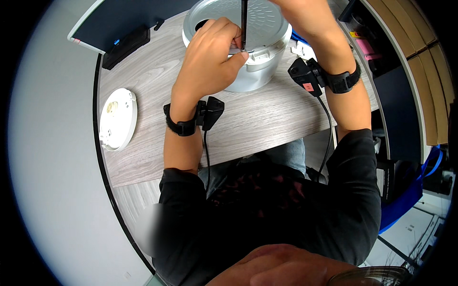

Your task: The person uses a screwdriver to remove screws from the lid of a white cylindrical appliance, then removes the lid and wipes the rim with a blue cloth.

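A white, rounded appliance like a rice cooker, with a grey patterned top plate, stands at the table's far side. My left hand rests over its near rim, thumb and fingers pinched together by a white hinge-like part. Whatever lies between those fingertips is too small to make out. A long dark shaft, like a screwdriver's, stands upright with its lower end at these fingertips. My right hand reaches above the appliance, its fingers cut off by the upper edge, so its hold on the shaft is hidden.
A white oval cover lies on the wood-grain table at left. Behind it are a black case and a dark panel. White scraps lie right of the appliance. Shelves with cardboard boxes line the right side.
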### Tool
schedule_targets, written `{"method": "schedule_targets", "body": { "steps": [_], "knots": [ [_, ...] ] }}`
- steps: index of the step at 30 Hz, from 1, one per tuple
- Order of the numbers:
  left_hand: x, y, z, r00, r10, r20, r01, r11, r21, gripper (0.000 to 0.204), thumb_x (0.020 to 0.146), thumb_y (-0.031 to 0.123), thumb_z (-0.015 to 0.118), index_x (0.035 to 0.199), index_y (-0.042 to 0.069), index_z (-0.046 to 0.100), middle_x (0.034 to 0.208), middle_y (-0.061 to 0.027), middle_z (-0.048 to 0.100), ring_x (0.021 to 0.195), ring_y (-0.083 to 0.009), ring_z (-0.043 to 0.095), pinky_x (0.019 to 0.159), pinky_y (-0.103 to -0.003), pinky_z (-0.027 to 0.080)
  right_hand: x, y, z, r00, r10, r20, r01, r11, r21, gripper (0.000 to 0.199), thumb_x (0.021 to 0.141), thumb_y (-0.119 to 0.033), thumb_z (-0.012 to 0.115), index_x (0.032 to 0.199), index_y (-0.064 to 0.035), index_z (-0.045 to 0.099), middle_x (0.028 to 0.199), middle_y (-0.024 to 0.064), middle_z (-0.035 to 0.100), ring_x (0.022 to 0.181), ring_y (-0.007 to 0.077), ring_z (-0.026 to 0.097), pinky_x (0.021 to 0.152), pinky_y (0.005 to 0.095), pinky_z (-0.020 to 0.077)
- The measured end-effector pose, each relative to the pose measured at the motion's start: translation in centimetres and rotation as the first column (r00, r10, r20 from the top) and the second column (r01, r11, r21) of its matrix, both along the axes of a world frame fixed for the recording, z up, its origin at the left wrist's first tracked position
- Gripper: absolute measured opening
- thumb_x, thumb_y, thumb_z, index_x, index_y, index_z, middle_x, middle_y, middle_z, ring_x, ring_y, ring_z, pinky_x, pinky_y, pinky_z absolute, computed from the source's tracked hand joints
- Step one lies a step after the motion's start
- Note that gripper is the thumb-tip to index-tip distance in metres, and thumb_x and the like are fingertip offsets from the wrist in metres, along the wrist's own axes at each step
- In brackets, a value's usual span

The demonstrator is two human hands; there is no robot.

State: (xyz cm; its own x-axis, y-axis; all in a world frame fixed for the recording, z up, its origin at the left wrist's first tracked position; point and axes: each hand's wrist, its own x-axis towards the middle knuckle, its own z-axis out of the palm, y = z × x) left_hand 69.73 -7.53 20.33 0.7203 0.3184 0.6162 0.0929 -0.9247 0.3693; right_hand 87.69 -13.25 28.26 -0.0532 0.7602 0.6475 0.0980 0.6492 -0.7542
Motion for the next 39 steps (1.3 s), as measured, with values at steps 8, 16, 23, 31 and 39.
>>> {"method": "schedule_targets", "body": {
  "steps": [8,16,23,31,39],
  "knots": [
    [-0.3,0.3,-0.1,1.0,-0.002,0.01,0.002,1.0,0.003,0.019,0.075,0.009,0.078,0.085,0.002,0.063,0.089,-0.0108,0.062,0.09,-0.0325,0.06,0.082,-0.042,0.048,-0.9,0.3,0.1,0.995,0.057,-0.076,-0.056,0.998,0.015,0.043,0.089,-0.007,0.076,0.128,0.0014,0.059,0.108,0.0032,0.065,0.092,0.0104,0.062,0.082,0.0256,0.0529],
    [-0.5,0.4,0.1,1.0,0.008,-0.016,-0.008,1.0,-0.008,0.019,0.075,0.009,0.078,0.086,0.001,0.064,0.088,-0.0105,0.063,0.09,-0.0316,0.06,0.081,-0.042,0.048,-0.8,0.5,0.2,0.992,0.093,-0.089,-0.092,0.996,0.011,0.043,0.088,-0.009,0.078,0.126,0.0014,0.061,0.108,0.0022,0.065,0.093,0.0092,0.061,0.083,0.0247,0.0527],
    [0.0,1.1,-1.0,1.0,-0.024,0.008,0.024,1.0,-0.008,0.023,0.08,0.016,0.07,0.095,0.002,0.06,0.092,-0.0121,0.056,0.091,-0.0311,0.053,0.08,-0.041,0.043,-0.6,0.3,0.2,0.97,-0.153,0.186,0.145,0.988,0.06,0.043,0.088,-0.01,0.079,0.125,0.0015,0.061,0.107,0.0027,0.065,0.093,0.0099,0.061,0.082,0.0255,0.0534],
    [0.9,1.2,-1.1,1.0,0.013,0.011,-0.013,1.0,-0.01,0.02,0.075,0.01,0.078,0.086,0.002,0.064,0.089,-0.0101,0.063,0.091,-0.0313,0.06,0.082,-0.042,0.048,-0.4,0.2,-0.1,0.941,-0.252,0.226,0.251,0.967,0.035,0.043,0.087,-0.014,0.081,0.123,0.0001,0.062,0.105,0.003,0.065,0.089,0.0103,0.06,0.082,0.0268,0.0531],
    [1.1,1.2,-0.9,0.999,0.037,-0.022,-0.038,0.999,-0.024,0.02,0.075,0.01,0.078,0.086,0.001,0.064,0.089,-0.0106,0.063,0.091,-0.0316,0.06,0.081,-0.043,0.048,1.3,1.7,-0.8,0.988,0.145,-0.051,-0.145,0.989,0.003,0.046,0.088,-0.006,0.077,0.129,0.0013,0.057,0.105,0.0027,0.065,0.092,0.0094,0.062,0.08,0.0249,0.0522]
  ]
}}
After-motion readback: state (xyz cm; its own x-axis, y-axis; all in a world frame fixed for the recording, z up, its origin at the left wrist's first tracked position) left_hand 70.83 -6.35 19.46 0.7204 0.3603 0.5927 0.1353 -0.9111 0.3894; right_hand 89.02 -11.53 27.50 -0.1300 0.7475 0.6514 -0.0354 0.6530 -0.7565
